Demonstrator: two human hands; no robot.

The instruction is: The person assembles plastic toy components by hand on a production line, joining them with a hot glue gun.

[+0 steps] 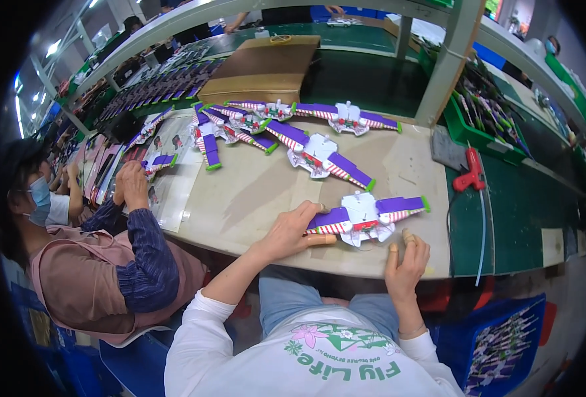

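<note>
A winged toy part with a white middle, purple wings, red-and-white stripes and green tips lies at the near edge of the table. My left hand grips its left wing, thumb below and fingers above. Just off the right wing, my right hand has thumb and forefinger apart and holds nothing. Tan finger covers show on both hands. Farther back rests another winged toy part, with several more like it overlapping behind and to the left.
A red glue gun lies to the right, near a green crate of parts. Behind the pile sits a brown cardboard box. A masked co-worker at my left handles a similar part. A blue bin stands at lower right.
</note>
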